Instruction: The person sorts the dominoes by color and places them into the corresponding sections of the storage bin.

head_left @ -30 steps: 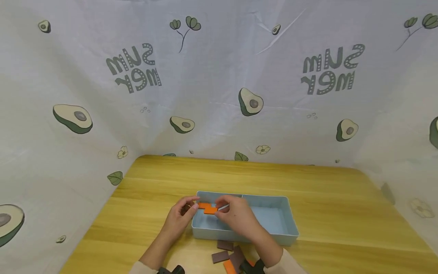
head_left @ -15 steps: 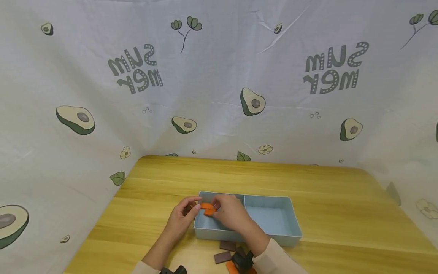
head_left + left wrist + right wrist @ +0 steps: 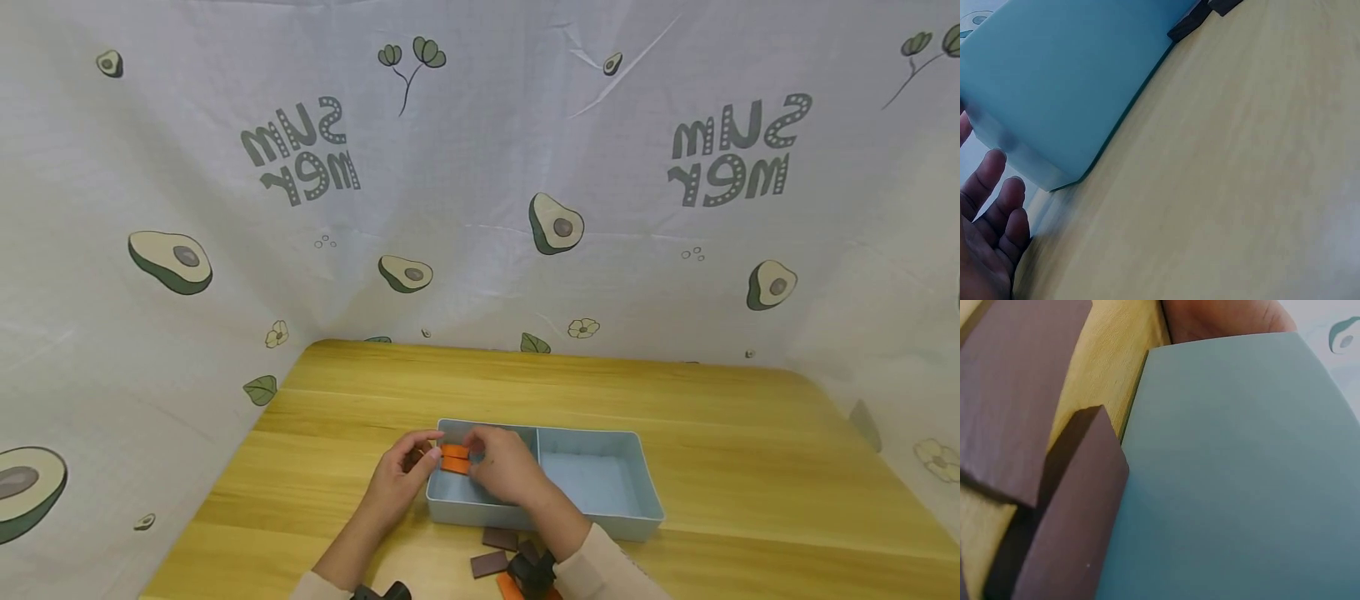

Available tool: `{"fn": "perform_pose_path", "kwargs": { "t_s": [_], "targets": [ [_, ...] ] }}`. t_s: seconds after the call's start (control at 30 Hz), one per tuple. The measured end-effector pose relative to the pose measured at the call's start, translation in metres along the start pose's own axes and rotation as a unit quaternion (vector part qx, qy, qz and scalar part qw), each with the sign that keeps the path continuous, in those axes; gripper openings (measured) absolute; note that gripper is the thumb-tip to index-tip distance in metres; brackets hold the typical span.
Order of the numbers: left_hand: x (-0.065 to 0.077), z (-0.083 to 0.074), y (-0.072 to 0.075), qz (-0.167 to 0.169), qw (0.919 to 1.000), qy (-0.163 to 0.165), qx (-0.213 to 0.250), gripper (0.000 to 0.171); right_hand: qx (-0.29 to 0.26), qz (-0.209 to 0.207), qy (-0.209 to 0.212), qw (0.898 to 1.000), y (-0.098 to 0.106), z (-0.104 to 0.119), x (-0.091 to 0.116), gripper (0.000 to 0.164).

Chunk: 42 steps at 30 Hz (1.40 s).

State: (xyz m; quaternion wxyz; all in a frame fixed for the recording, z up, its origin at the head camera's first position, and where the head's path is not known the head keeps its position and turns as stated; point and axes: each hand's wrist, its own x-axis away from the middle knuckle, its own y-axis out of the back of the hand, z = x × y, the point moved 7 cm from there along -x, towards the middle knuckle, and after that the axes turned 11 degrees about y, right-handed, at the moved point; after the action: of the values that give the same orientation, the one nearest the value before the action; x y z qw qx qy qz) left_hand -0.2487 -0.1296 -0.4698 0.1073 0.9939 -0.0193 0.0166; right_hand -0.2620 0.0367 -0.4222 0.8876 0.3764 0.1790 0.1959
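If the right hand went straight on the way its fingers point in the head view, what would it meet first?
The orange blocks in the box, probably: they lie close before the right hand, though depth leaves contact unclear. Beyond them is the left hand.

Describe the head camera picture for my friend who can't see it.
A person's left hand and right hand flank two orange pieces in the left compartment of a blue box. Brown pieces lie in front, on a yellow table.

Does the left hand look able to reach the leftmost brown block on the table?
Probably yes: bare tabletop lies between the left forearm and that brown block, though the left hand must first leave the box.
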Motion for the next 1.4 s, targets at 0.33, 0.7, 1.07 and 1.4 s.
{"fn": "perform_pose_path", "kwargs": {
  "t_s": [0.33, 0.7, 1.07, 1.4],
  "targets": [
    [0.0, 0.0, 0.0, -0.001, 1.0, -0.002, -0.002, 0.025, -0.03, -0.002, -0.022, 0.999, 0.0, -0.002, -0.001, 0.023],
    [0.001, 0.001, -0.001, 0.0, 1.0, -0.008, 0.002, 0.025, -0.205, -0.045, -0.039, 0.977, 0.022, 0.005, 0.014, 0.022],
    [0.0, 0.001, 0.002, -0.006, 0.9999, -0.005, -0.012, 0.026, -0.342, -0.05, -0.046, 0.937, 0.058, -0.001, 0.064, 0.041],
    [0.0, 0.001, 0.0, 0.0, 0.9999, -0.014, -0.009, 0.028, -0.334, 0.088, 0.041, 0.938, 0.072, -0.012, 0.116, 0.028]
  ]
}}
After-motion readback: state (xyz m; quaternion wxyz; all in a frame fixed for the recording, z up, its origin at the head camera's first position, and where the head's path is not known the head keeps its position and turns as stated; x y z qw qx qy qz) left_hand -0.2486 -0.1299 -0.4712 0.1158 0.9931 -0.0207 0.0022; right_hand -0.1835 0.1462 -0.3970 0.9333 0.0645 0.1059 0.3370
